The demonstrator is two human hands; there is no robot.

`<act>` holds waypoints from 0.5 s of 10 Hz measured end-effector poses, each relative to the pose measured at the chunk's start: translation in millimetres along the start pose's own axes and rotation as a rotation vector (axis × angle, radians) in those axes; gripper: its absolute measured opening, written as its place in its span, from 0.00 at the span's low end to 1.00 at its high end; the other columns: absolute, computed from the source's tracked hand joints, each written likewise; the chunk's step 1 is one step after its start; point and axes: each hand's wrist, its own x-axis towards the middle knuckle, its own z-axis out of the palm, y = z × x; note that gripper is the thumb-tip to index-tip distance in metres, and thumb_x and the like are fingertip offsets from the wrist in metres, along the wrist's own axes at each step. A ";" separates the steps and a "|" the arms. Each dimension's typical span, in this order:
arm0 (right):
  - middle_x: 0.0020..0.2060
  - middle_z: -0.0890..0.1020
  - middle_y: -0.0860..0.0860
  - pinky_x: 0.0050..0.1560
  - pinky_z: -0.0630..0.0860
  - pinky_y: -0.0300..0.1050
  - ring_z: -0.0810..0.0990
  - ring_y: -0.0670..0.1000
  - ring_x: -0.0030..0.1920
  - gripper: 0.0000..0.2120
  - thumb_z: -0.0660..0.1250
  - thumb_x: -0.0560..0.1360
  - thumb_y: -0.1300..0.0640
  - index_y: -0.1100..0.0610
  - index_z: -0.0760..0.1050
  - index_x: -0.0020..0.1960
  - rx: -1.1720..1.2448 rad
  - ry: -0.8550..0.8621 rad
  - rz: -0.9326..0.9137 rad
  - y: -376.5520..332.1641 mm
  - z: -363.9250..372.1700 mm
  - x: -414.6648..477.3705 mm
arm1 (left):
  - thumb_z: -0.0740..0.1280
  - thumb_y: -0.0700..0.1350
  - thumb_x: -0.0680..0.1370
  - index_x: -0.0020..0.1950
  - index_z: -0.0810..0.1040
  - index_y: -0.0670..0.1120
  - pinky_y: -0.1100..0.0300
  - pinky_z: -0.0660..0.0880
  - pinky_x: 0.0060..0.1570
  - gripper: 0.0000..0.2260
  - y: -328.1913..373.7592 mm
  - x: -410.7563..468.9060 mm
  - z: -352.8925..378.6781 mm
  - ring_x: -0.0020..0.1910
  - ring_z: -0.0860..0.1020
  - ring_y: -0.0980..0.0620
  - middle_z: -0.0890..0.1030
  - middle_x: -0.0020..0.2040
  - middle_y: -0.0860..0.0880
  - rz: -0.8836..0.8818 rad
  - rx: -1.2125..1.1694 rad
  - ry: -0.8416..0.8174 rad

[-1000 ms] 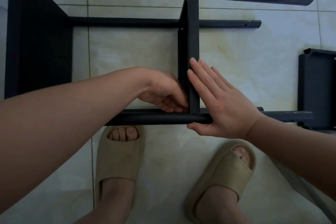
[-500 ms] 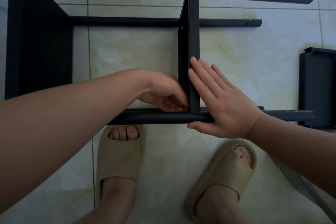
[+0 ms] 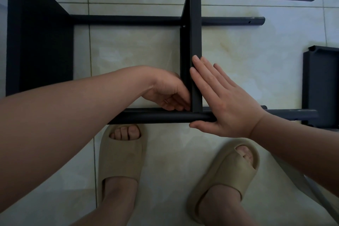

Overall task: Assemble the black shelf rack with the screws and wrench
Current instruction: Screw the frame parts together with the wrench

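Step looks like fixing the middle black shelf panel to the near black round tube. The black metal shelf rack lies on the pale tiled floor. Your right hand is flat, fingers straight, bracing the panel. Your left hand curls into the inside corner; screw in it or not, can't tell. Next, likely: keep holes aligned, tighten.

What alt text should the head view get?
A person's right hand presses flat against the middle panel of a half-built black shelf rack on a tiled floor, while the left hand reaches into the corner where panel meets the near tube. A loose black panel lies at right.
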 end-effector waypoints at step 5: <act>0.81 0.51 0.63 0.78 0.56 0.64 0.48 0.61 0.82 0.50 0.62 0.77 0.31 0.67 0.52 0.81 0.003 0.002 -0.001 0.2 0.6 -0.4 | 0.67 0.40 0.79 0.50 0.82 0.46 0.60 0.73 0.48 0.05 11.8 2.4 -8.6 0.41 0.77 0.54 0.83 0.43 0.51 -0.080 0.106 -0.093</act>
